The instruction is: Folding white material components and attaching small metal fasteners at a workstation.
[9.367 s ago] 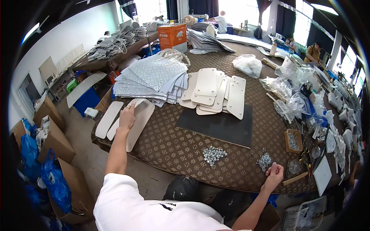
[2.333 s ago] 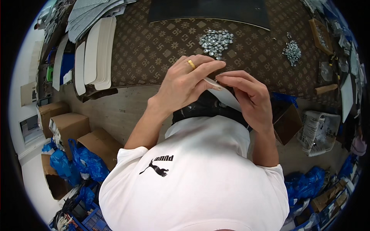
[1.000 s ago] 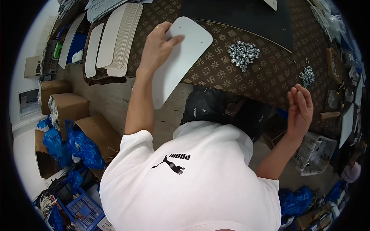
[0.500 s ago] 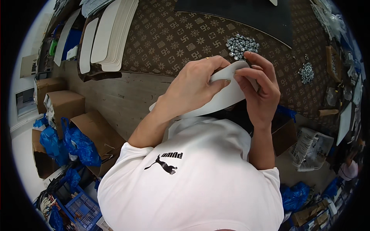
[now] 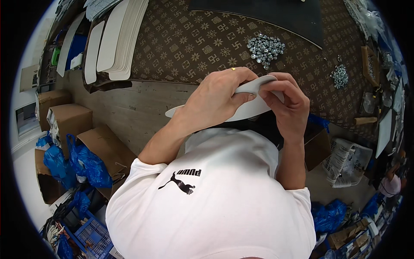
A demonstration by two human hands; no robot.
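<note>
Over the near edge of the table I hold a long white strip with rounded ends (image 5: 248, 113), its upper part bent. My left hand (image 5: 217, 96) is closed around it, with the thumb on the near face. Closed on the strip's right end, my right hand (image 5: 288, 101) has its thumb and fingers pinched at the edge. Whether a small part sits between those fingertips is hidden. Just beyond the hands, on the brown patterned tablecloth (image 5: 189, 52), lies a heap of round shiny metal fasteners (image 5: 266, 49).
A stack of similar pale strips (image 5: 123, 39) lies at the table's left end. A smaller pile of metal pieces (image 5: 340, 77) and a wooden box (image 5: 370, 67) are on the right. A black mat (image 5: 267, 17) covers the back. Cardboard boxes (image 5: 71, 118) stand at left, a white basket (image 5: 347, 162) at right.
My right fingers have come down and closed more tightly on the strip's end. The strip has tilted, showing less of its face. The view has shifted slightly.
</note>
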